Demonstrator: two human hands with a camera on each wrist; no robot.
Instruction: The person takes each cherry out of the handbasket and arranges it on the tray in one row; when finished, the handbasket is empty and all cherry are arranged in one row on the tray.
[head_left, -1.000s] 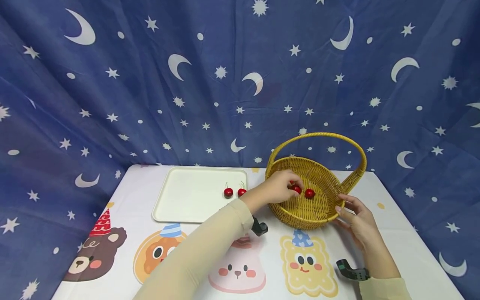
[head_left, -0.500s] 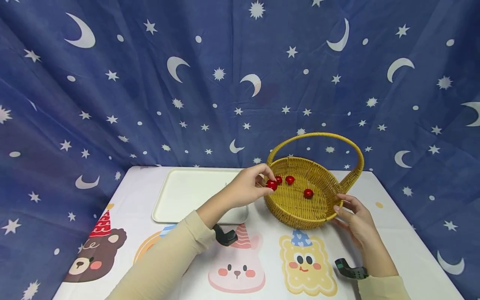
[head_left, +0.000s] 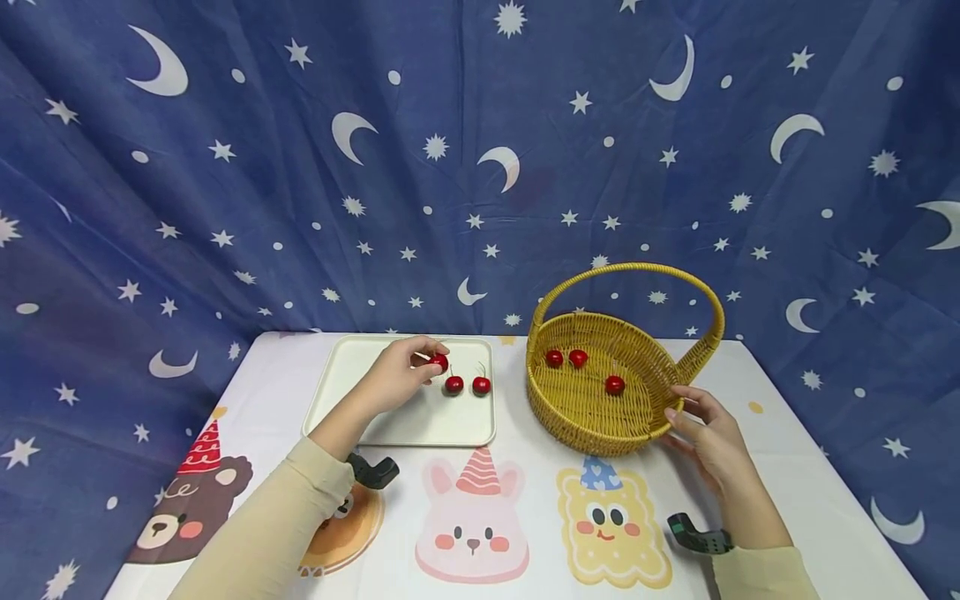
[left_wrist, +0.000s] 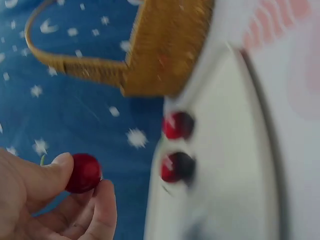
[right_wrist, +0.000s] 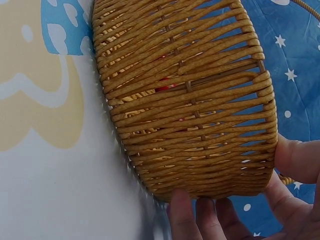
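Over the white tray (head_left: pixel 405 425), my left hand (head_left: pixel 399 372) pinches a red cherry (head_left: pixel 438 362) between thumb and fingers; the left wrist view shows the same cherry (left_wrist: pixel 84 173) held at the fingertips. Two cherries with stems (head_left: pixel 453 385) (head_left: pixel 482 386) lie on the tray's right part. The wicker basket (head_left: pixel 592 437) holds three cherries: one at its left (head_left: pixel 554 358), one beside it (head_left: pixel 577 358), another nearer the middle (head_left: pixel 615 385). My right hand (head_left: pixel 712 437) grips the basket's right rim, thumb on the rim and fingers against the outer weave (right_wrist: pixel 200 125).
The basket's tall handle (head_left: pixel 637 267) arches above it. A white cloth with printed cartoon figures (head_left: pixel 472 533) covers the table, and a blue curtain with moons and stars (head_left: pixel 420 208) hangs behind. Dark devices are strapped at both wrists.
My left hand has taken a cherry out of the basket and moved left with it, over the tray. My right hand has stayed on the basket rim.
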